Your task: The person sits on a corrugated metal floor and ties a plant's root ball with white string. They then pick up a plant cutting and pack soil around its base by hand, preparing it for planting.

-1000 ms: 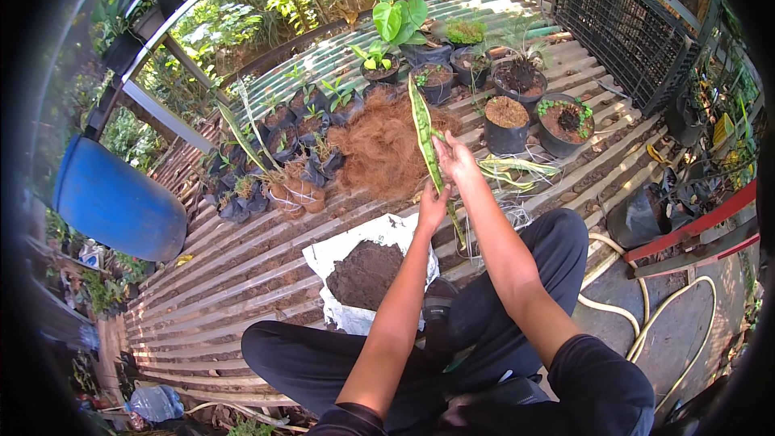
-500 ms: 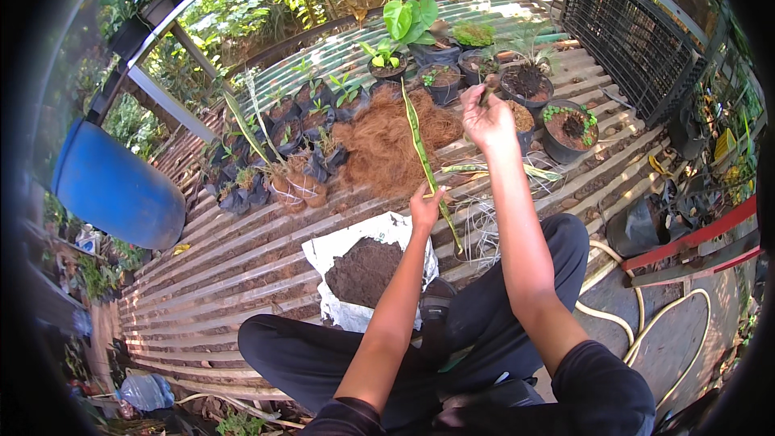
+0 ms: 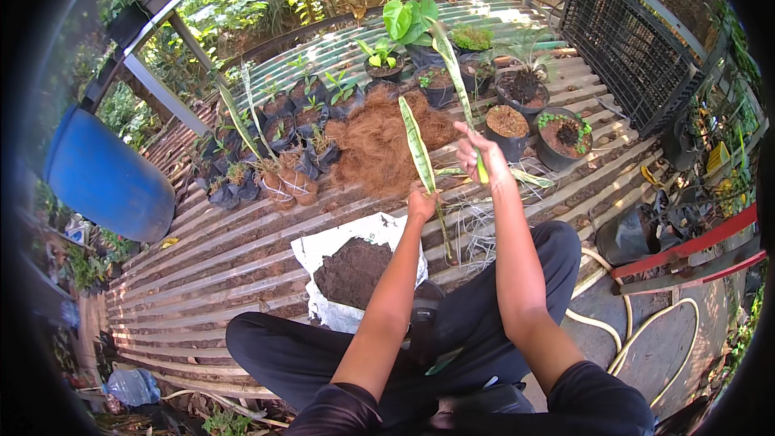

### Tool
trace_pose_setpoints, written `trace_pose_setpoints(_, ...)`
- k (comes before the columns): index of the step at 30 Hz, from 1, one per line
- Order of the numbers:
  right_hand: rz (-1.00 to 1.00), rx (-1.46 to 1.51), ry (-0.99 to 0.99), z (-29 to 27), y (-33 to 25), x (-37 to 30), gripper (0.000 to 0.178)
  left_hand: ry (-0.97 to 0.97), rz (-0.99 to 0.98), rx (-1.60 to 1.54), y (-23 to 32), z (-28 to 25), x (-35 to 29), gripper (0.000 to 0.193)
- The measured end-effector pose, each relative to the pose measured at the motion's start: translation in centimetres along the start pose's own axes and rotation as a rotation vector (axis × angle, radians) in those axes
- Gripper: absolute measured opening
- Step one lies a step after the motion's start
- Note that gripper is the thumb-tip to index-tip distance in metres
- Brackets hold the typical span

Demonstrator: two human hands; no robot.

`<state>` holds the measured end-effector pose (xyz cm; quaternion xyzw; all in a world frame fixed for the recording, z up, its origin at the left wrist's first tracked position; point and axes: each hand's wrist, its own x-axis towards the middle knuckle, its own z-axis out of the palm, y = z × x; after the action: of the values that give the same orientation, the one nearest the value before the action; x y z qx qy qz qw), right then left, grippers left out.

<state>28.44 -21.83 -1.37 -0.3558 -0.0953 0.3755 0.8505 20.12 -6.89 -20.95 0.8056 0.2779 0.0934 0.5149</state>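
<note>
My left hand [image 3: 421, 203] is closed round a long snake plant leaf [image 3: 417, 148], green with pale yellow edges, its stalk end hanging below the fingers. My right hand [image 3: 483, 153] holds a second, longer snake plant leaf [image 3: 454, 69], which stands upright with its pale green lower end showing by the palm. More cut leaves [image 3: 529, 178] lie on the corrugated surface behind my right wrist. Close in front of my legs, left of my left forearm, sits a white sack [image 3: 307, 249] with dark soil [image 3: 353, 273] in it.
Beyond my hands spreads a heap of brown coir fibre [image 3: 387, 141]. Potted plants [image 3: 565, 137] and black seedling bags [image 3: 278, 131] surround it. A blue barrel [image 3: 109, 178] stands left, a black crate [image 3: 626, 48] far right. Pale string [image 3: 472, 230] lies near my right knee.
My right hand has come down and turned; a leaf now shows upright in it. The leaf in my left hand has turned, showing its broad face.
</note>
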Motion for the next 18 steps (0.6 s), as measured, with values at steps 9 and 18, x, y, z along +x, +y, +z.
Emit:
trace_pose_setpoints(9, 0.034, -0.433, 0.236, -2.5, 6.7, 1.4, 0.043, -0.290, -0.237, -0.529, 1.7, -4.0, -1.4, 0.046)
trace_pose_setpoints(18, 0.028, -0.399, 0.049, -1.6, 10.9, 2.3, 0.036, -0.453, 0.023, -0.496, 5.1, -11.4, -4.1, 0.038)
